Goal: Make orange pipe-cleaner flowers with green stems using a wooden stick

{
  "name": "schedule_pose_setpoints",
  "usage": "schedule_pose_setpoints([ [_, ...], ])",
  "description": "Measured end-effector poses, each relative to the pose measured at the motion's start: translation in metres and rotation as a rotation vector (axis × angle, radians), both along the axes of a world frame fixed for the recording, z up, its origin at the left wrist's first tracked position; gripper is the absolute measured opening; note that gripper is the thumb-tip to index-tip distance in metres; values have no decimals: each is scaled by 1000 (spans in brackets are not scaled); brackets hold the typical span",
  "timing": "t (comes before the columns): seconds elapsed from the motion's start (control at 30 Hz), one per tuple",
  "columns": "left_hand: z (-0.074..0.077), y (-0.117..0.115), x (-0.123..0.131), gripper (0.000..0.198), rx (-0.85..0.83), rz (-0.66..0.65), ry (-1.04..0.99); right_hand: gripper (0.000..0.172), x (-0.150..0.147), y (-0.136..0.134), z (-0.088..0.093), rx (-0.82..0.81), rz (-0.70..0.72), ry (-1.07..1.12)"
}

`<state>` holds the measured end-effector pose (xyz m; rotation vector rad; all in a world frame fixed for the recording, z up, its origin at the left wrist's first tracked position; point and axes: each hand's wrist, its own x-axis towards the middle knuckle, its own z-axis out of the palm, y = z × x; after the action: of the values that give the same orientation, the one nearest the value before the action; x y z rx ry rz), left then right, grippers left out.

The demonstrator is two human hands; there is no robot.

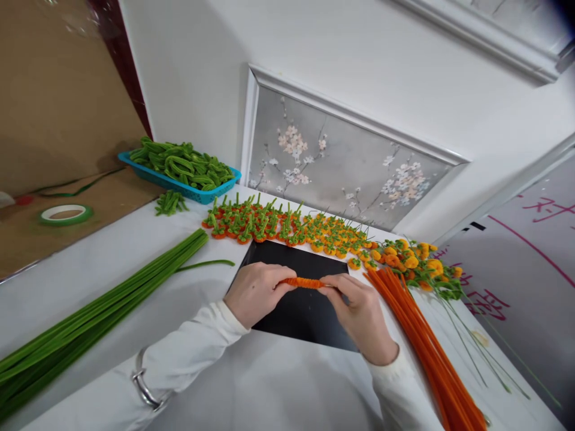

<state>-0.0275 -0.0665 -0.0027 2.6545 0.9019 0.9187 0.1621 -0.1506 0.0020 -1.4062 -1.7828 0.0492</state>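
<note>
My left hand (257, 291) and my right hand (362, 310) both pinch the ends of a short orange pipe cleaner coil (304, 282), held level above a black mat (300, 299) on the white table (135, 263). Both hands are closed on the coil. I wear white sleeves, with a silver bracelet (144, 386) on the left arm.
Long green pipe cleaners (94, 311) lie to the left, long orange ones (426, 347) to the right. Behind the mat sit rows of small orange and yellow pipe-cleaner pieces with green stems (287, 226). A blue basket (135, 163) of green pieces and a green tape roll (65, 214) stand far left.
</note>
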Motion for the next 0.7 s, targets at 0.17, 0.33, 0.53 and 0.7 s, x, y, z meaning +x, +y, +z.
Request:
schedule_pose_setpoints([
  [0.17, 2, 1, 1, 14, -30, -19, 7, 16, 0, 0, -2, 87, 25, -91],
  [0.33, 10, -1, 1, 30, -248, -132, 11, 19, -4, 0, -2, 136, 69, -194],
  [0.53, 9, 1, 0, 15, -237, -234, -13, 14, -3, 1, -5, 18, 60, -156],
  [0.7, 6, 1, 2, 17, -170, -225, -29, 19, -3, 4, -9, -2, 56, -249],
])
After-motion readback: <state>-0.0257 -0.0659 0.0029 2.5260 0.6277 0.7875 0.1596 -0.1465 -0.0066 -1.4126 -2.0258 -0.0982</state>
